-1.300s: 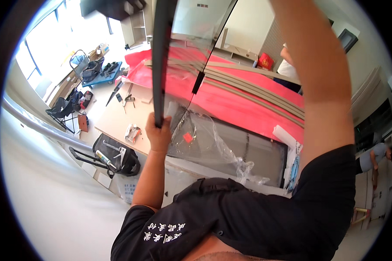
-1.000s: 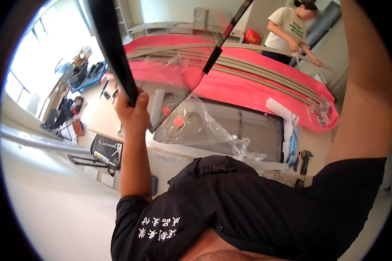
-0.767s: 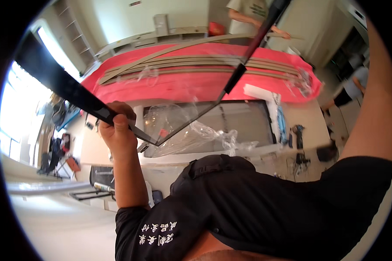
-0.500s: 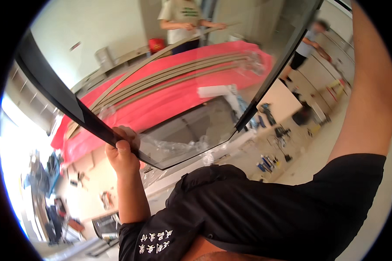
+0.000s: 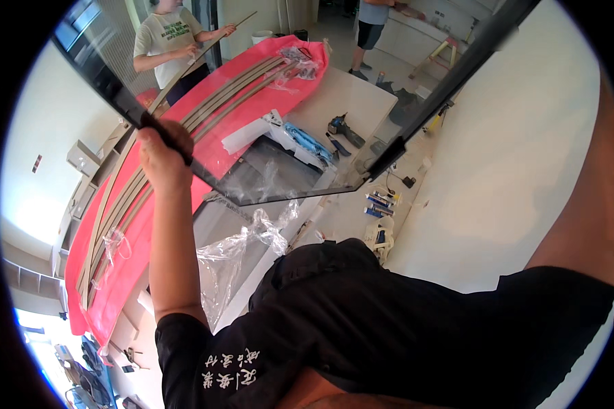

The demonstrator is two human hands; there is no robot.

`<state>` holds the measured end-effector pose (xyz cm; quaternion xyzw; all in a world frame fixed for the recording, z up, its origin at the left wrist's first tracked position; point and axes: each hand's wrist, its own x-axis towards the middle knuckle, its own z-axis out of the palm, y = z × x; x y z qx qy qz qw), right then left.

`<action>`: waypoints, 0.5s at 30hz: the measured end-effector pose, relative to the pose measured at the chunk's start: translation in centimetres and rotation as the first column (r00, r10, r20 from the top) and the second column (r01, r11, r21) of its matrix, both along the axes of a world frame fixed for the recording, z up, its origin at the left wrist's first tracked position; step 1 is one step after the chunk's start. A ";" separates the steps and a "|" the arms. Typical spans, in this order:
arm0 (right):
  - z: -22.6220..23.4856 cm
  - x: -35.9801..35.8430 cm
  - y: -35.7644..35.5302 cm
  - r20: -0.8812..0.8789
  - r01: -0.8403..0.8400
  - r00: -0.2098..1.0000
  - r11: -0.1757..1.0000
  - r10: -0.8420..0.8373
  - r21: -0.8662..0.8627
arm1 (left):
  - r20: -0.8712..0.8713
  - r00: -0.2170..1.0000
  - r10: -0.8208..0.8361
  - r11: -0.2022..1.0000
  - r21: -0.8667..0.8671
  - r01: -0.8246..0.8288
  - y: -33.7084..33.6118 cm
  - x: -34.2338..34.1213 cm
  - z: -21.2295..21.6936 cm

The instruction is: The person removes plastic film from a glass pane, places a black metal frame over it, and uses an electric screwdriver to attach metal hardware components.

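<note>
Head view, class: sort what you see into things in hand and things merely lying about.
In hand: glass panel, gripped at its dark edge by the left hand.
Lying about: plastic wrap, sealant tubes, power tool, red sheet.

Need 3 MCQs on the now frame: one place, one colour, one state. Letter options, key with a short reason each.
1. Where does the left hand grip the glass panel?
A. on its dark left edge
B. flat under its middle
C. at its lower corner

2. What colour is the sheet under the long curved strips?
A. blue
B. pink-red
C. green

3. How is the clear plastic film by the bench?
A. rolled tight
B. folded flat
C. crumpled and loose

Key: 1 A, the fingers wrap the black border on the left. 2 B, the cover below the grey strips is pink-red. 3 C, the film hangs in wrinkled folds. The right hand is out of frame; only that arm shows.
</note>
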<state>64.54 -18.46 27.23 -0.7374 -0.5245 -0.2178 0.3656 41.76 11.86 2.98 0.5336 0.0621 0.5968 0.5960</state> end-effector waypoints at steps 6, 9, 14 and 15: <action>-1.3 -0.8 -1.9 0.015 0.213 0.977 0.971 -0.213 -0.109 | -0.039 0.961 -0.272 0.962 0.004 0.273 1.3 6.8 -3.6; -1.1 -2.5 -3.0 0.048 0.368 0.930 0.912 -0.365 -0.181 | -0.079 0.921 -0.383 0.924 -0.007 0.383 1.9 10.0 -4.5; 0.0 -6.0 -4.7 0.134 0.612 0.784 0.721 -0.606 -0.325 | -0.060 0.779 -0.624 0.780 -0.107 0.616 -1.9 14.5 -3.0; 0.2 -6.8 -5.0 0.154 0.650 0.750 0.673 -0.643 -0.352 | -0.046 0.734 -0.677 0.735 -0.084 0.673 -2.1 15.7 -3.6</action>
